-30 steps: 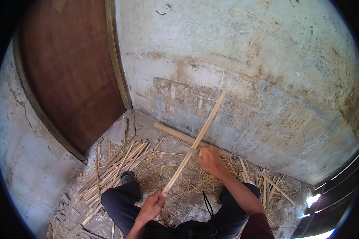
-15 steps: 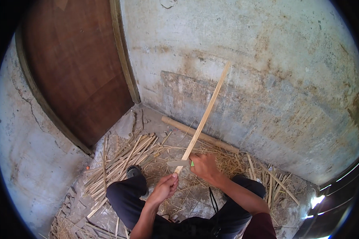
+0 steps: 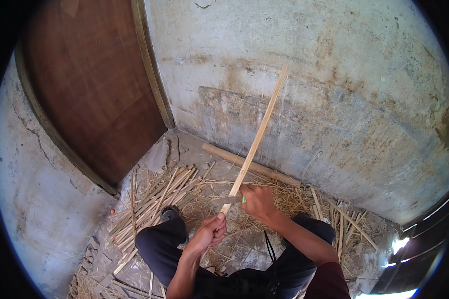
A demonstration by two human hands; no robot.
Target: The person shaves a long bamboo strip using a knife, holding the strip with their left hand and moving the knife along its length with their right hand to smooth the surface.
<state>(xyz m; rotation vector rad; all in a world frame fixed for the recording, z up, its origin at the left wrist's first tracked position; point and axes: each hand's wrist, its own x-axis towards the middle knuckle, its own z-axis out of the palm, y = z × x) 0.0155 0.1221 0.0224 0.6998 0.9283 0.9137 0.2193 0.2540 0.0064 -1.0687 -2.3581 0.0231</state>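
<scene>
A long pale bamboo strip slants up and away in front of me, its far end raised before the wall. My left hand pinches its near end, thumb on top. My right hand is wrapped round the green handle of a knife, of which only a bit of green shows. The blade points left and lies across the strip, a little beyond my left thumb.
On the left floor lies a pile of split bamboo sticks. A thick bamboo pole rests along the foot of the stained wall. Shavings litter the floor, with more sticks at right. A brown door stands left.
The strip's far end has risen slightly, and the strip stands a bit steeper. The knife has moved slightly up in the picture, still across the strip. Both hands keep their grips.
</scene>
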